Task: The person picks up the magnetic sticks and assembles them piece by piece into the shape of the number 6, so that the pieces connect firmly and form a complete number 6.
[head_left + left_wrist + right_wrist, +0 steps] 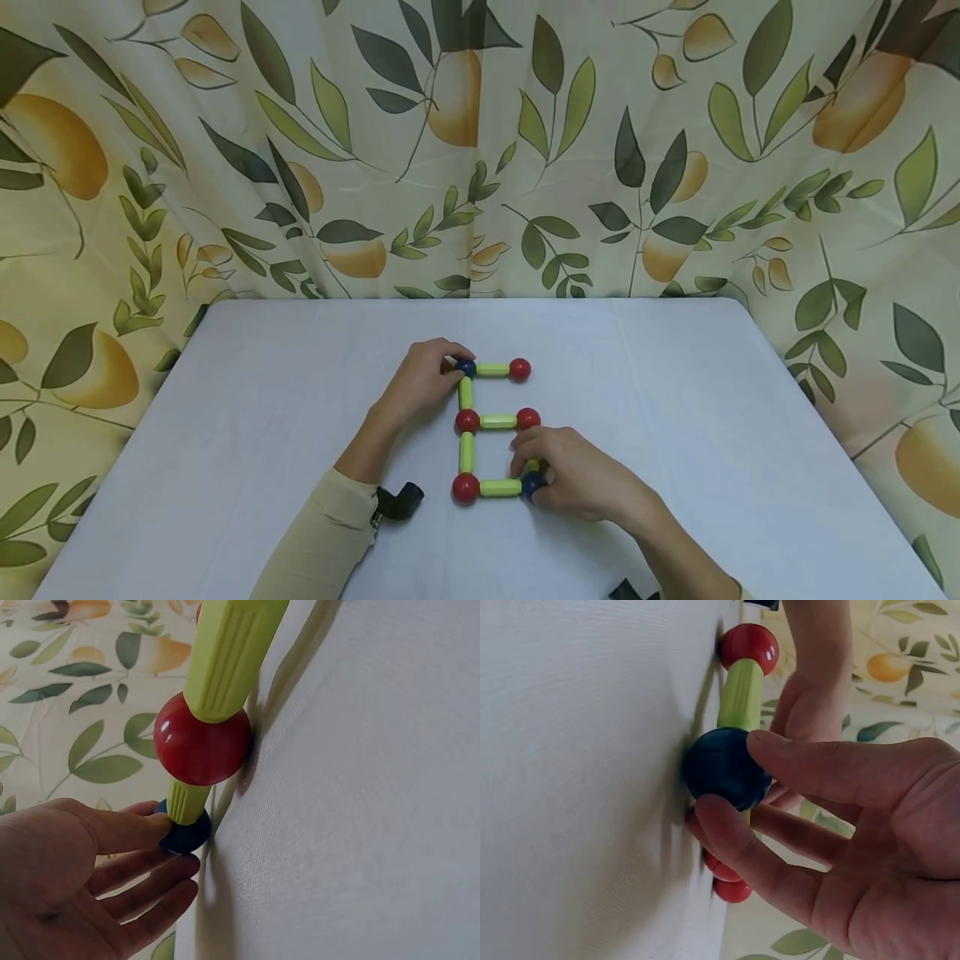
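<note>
Yellow-green rods and red and blue balls lie joined on the table in the outline of a 6. At its far left corner my left hand [423, 375] pinches a blue ball [467, 367] between thumb and fingers; the left wrist view shows the thumb against this blue ball [185, 832]. My right hand [581, 475] grips another blue ball [532, 483] at the near right corner, its thumb and fingertips round the blue ball [726, 769] in the right wrist view. Its fingers partly hide the rod [533, 464] above. A red ball [465, 488] marks the near left corner.
The figure rests on a white-covered table [225, 433]. A curtain [525, 167] with printed leaves and fruit hangs behind the table and along its sides. A black device [400, 502] is strapped at the left wrist, and part of another dark one [628, 592] shows near the right forearm.
</note>
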A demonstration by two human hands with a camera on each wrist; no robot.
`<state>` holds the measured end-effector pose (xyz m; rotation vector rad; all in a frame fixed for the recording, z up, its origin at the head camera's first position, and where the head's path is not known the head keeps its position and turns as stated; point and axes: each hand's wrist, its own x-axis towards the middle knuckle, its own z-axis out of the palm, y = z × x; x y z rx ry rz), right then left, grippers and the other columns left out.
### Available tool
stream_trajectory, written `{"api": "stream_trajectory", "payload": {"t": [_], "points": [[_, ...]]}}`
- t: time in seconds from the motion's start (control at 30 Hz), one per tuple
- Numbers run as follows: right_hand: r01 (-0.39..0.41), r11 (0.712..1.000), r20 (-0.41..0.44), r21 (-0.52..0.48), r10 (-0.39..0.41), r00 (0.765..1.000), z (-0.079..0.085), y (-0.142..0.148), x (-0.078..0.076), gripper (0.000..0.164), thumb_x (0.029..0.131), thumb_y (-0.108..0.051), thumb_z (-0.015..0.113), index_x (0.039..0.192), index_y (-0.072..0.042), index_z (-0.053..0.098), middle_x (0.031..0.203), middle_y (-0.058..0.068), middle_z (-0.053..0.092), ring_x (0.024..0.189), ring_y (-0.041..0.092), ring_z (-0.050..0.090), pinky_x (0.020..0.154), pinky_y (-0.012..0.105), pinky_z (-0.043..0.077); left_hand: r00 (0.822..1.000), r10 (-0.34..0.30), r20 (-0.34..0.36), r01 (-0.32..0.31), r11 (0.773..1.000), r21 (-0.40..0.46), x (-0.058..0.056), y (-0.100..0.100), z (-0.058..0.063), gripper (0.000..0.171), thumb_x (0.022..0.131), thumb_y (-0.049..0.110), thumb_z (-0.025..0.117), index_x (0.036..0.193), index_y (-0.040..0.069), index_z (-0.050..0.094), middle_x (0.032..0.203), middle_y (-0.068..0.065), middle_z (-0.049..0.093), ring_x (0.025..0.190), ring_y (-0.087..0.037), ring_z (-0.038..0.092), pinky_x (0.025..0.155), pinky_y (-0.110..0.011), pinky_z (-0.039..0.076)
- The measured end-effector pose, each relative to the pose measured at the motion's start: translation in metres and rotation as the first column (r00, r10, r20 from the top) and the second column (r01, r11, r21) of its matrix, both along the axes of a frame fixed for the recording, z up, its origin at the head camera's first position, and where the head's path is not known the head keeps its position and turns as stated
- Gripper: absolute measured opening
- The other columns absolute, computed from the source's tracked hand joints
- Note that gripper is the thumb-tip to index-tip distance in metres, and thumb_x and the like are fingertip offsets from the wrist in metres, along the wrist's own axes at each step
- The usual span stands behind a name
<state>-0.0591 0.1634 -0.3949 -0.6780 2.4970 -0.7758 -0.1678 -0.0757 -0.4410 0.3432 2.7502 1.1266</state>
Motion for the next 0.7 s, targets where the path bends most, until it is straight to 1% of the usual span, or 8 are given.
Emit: {"api": "stream_trajectory", "payload": {"t": [0.07,0.2,0.4,0.5,0.7], "points": [[0.008,1.0,-0.013,-0.008,-0.009,1.0,-0.0011,-0.0006,-0.0003,0.026,0.076,0.001,0.084,0.094,-0.017,0.08,0.13,0.012,0.069,0.125,0.039,0.061,0.1,0.058,0.055,1.0,0.001,-0.017,-0.001,1.0,0.001,-0.0017,0.0,-0.0005,0.025,0.098,0.008,0.071,0.121,0.016,0.077,0.119,-0.004,0.071,0.099,-0.021,0.065,0.089,-0.036,0.059],[0.022,1.0,-0.034,-0.022,-0.022,0.999,-0.0032,-0.001,-0.0006,0.026,0.078,0.002,0.082,0.096,-0.015,0.08,0.135,0.015,0.067,0.128,0.042,0.06,0.098,0.056,0.057,0.999,0.012,-0.038,-0.012,1.0,0.006,-0.0042,0.0017,-0.002,0.025,0.098,0.007,0.071,0.121,0.015,0.077,0.12,-0.006,0.071,0.099,-0.022,0.063,0.09,-0.036,0.06],[0.04,0.999,-0.038,-0.022,-0.041,0.998,-0.0053,-0.0002,-0.0008,0.026,0.079,0.002,0.082,0.097,-0.016,0.081,0.138,0.016,0.066,0.131,0.043,0.059,0.098,0.053,0.058,0.999,0.03,-0.036,-0.03,0.999,-0.011,-0.0063,0.0045,-0.0037,0.027,0.098,0.008,0.071,0.123,0.017,0.077,0.122,-0.006,0.071,0.1,-0.022,0.062,0.092,-0.036,0.059],[0.045,0.999,-0.042,-0.022,-0.046,0.998,-0.0053,0.0002,-0.0014,0.026,0.079,0.002,0.082,0.097,-0.017,0.081,0.138,0.015,0.066,0.131,0.043,0.059,0.096,0.052,0.058,0.999,0.037,-0.035,-0.037,0.999,-0.004,-0.008,0.0053,-0.0036,0.026,0.099,0.008,0.07,0.122,0.017,0.078,0.121,-0.006,0.071,0.1,-0.022,0.062,0.092,-0.036,0.059],[0.047,0.999,-0.041,-0.022,-0.048,0.998,-0.0055,0.0008,-0.0024,0.025,0.08,0.001,0.082,0.098,-0.016,0.081,0.138,0.016,0.066,0.13,0.043,0.059,0.095,0.051,0.059,0.999,0.027,-0.045,-0.027,1.0,0.002,-0.01,0.0065,-0.0053,0.027,0.099,0.008,0.07,0.123,0.017,0.078,0.122,-0.007,0.071,0.099,-0.021,0.062,0.092,-0.036,0.059]]}}
